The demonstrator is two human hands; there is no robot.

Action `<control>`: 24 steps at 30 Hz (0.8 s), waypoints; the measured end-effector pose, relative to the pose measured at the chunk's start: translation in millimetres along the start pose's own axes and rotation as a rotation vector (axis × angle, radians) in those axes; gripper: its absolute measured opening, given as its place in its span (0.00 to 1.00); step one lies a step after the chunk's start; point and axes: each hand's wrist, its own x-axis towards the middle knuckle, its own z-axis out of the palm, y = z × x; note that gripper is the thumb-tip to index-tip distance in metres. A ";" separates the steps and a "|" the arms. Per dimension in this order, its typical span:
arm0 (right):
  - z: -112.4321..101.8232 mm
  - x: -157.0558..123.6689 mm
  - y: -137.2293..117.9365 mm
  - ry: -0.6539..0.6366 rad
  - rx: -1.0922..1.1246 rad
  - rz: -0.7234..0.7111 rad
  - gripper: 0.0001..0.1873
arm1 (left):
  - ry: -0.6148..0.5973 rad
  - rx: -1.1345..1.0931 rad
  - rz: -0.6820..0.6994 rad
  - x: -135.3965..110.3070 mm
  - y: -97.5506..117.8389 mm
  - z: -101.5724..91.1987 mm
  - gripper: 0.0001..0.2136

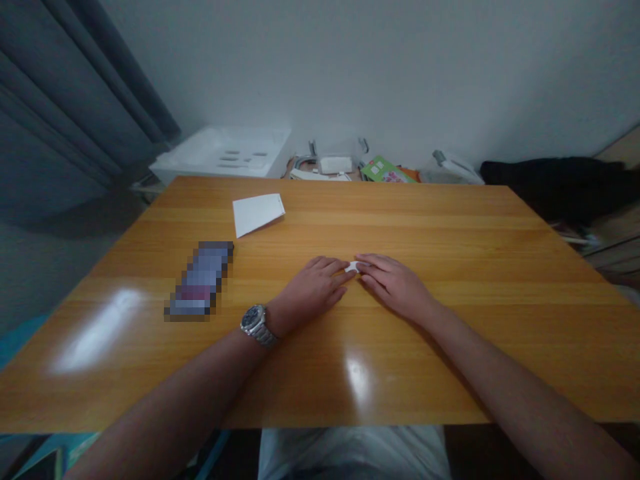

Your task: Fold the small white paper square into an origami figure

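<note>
My left hand (313, 287), with a metal watch (257, 323) on its wrist, lies palm down on the wooden table (450, 347). My right hand (395, 283) lies beside it, fingers stretched towards the left hand. Both sets of fingertips meet on a small white folded piece of paper (352, 267), most of which the fingers cover. The fingers are flat and pressed on it rather than wrapped round it.
A white folded sheet (257, 213) lies further back on the left. A blurred dark flat object (200, 281) rests to the left of my left hand. Behind the table are a white box (220, 157), cables, a green booklet (385, 170) and dark cloth (555, 177).
</note>
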 end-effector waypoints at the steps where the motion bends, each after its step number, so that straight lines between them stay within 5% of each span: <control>1: 2.5 -0.4 2.3 0.000 0.009 -0.010 0.21 | 0.003 -0.004 0.004 0.1 -1.0 0.5 0.18; 13: 7.3 1.7 0.2 0.009 0.097 -0.093 0.13 | 0.078 -0.075 -0.123 3.8 -6.7 4.5 0.09; 24: 12.0 2.1 1.1 0.073 0.156 -0.067 0.10 | 0.092 -0.092 -0.094 3.5 -8.3 5.2 0.09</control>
